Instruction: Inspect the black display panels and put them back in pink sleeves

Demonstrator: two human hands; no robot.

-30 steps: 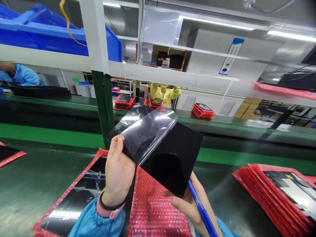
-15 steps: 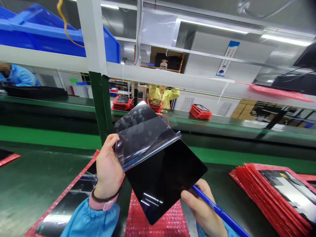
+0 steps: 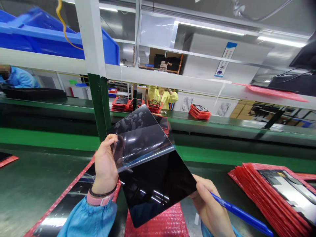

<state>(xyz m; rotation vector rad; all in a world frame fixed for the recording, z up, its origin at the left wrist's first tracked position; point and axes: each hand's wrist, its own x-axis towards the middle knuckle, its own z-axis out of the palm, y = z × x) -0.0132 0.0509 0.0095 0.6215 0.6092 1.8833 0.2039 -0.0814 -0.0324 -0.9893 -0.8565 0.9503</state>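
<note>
A black tablet-sized screen panel (image 3: 158, 184) is held up tilted above the bench, its lower part glossy and bare. Clear film (image 3: 145, 144) covers the upper part, with a curled fold across the middle and bubble-like marks near the top. My left hand (image 3: 106, 168) is closed on the left edge, pinching film and panel; its fingertips are partly hidden. With thumb and fingers, my right hand (image 3: 209, 202) grips the right corner. It also keeps a blue pen (image 3: 242, 212), which points out to the lower right. Red bubble wrap (image 3: 158, 220) lies under the panel.
Another screen (image 3: 66, 197) on red wrap lies at left. A tall stack of red-wrapped panels (image 3: 274, 191) stands at right. A green post (image 3: 97, 105) rises behind my left hand. Across the bench are more red stacks (image 3: 199, 112) and a person in yellow (image 3: 163, 95).
The panel has turned slightly, and my right hand has shifted its grip up along the right corner. The pen has swung flatter to the right. The film's fold lies flatter.
</note>
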